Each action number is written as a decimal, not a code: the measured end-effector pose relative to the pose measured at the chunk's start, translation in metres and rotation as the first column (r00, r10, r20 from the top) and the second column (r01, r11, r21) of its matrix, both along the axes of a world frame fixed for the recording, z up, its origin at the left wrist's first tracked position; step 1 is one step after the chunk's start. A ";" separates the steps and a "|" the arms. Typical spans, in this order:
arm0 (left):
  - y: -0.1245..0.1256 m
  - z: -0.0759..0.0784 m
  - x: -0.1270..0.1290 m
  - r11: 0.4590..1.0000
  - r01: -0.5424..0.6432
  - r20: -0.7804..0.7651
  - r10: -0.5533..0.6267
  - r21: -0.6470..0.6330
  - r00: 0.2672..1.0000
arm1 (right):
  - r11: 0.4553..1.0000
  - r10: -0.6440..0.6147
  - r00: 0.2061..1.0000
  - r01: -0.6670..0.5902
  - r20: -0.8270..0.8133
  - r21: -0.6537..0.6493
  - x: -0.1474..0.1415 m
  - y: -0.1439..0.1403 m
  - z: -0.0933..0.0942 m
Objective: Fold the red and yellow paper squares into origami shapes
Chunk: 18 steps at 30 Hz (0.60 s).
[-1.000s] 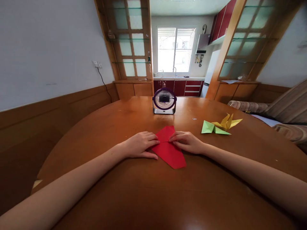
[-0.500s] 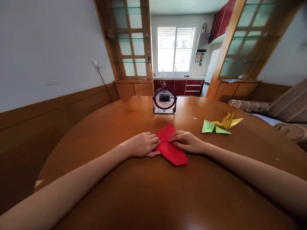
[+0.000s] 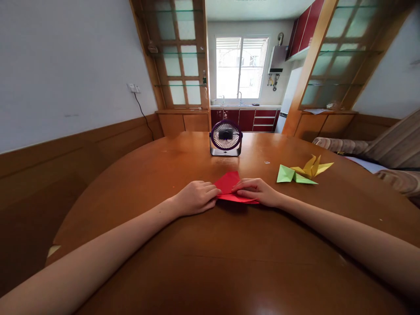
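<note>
A partly folded sheet of red origami paper (image 3: 227, 183) lies on the table between my hands. Its near flap is lifted off the tabletop and casts a shadow beneath. My left hand (image 3: 198, 197) grips the paper's left edge, the fingers on top and the thumb hidden under the flap. From the right, my right hand (image 3: 257, 191) holds the paper near the middle crease, its fingertips on the sheet and the raised flap by its thumb.
The round wooden table (image 3: 164, 175) spreads around me. A small purple desk fan (image 3: 225, 136) stands beyond the paper. To the right lie a green folded paper piece (image 3: 287, 174) and a yellow paper crane (image 3: 311, 167). A striped cushioned seat (image 3: 393, 140) borders the right edge.
The red paper's near flap, flat on the table before, has swung up and away from me. My left thumb has gone under it, while both hands stay at nearly the same spots.
</note>
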<state>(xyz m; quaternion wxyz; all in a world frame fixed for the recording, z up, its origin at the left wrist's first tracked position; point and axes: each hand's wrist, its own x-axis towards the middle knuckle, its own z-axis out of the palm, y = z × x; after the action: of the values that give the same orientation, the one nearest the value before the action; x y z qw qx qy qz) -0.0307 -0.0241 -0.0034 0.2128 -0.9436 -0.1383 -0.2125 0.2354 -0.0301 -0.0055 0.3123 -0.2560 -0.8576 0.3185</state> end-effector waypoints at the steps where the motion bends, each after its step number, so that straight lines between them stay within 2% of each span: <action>1: -0.001 0.001 -0.001 0.999 -0.007 -0.007 0.007 -0.037 1.000 | 0.999 -0.005 1.000 0.005 -0.013 -0.036 0.000 0.000 0.000; 4: -0.002 0.003 -0.003 0.992 -0.014 -0.028 0.011 -0.122 1.000 | 0.995 -0.021 0.999 0.018 -0.026 -0.100 0.001 0.001 0.001; 9: -0.002 0.004 -0.005 0.983 -0.007 -0.034 0.000 -0.186 0.999 | 0.995 -0.024 1.000 0.023 -0.011 -0.102 0.003 0.003 -0.001; 18: -0.004 0.003 -0.005 0.993 -0.004 -0.065 -0.004 -0.122 0.998 | 0.994 -0.022 1.000 0.021 -0.016 -0.110 0.004 0.004 -0.002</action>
<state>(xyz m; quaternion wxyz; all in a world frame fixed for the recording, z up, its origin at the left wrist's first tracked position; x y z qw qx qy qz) -0.0361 -0.0283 -0.0005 0.1591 -0.9613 -0.1438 -0.1727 0.2392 -0.0265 -0.0080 0.3085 -0.2792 -0.8334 0.3638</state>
